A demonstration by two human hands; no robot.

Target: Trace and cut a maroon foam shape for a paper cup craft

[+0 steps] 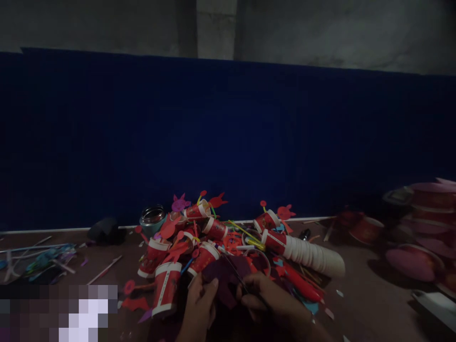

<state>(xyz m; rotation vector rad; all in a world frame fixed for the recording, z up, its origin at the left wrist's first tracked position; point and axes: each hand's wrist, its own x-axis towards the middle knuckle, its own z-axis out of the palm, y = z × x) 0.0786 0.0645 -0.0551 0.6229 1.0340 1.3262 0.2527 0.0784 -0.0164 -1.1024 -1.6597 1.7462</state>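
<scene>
My left hand (200,300) pinches the edge of a sheet of dark purple paper (226,280), thumb on top. My right hand (262,290) is closed round the handles of scissors (235,267). Their long thin blade lies across the purple paper. Just beyond both hands is a heap of red paper cups, and one red cup (166,287) with a white rim stands left of my left hand. Red paper cut-outs (171,227) and a purple cut-out (179,203) stick up from the heap. The dim light hides the scissors' handles.
A long stack of nested paper cups (315,256) lies to the right, near a red tube-like thing (301,281). A teal jar (152,218) stands behind the heap. Scraps and straws (46,256) litter the left. More cups (432,213) pile up far right. A blue panel (228,137) rises behind.
</scene>
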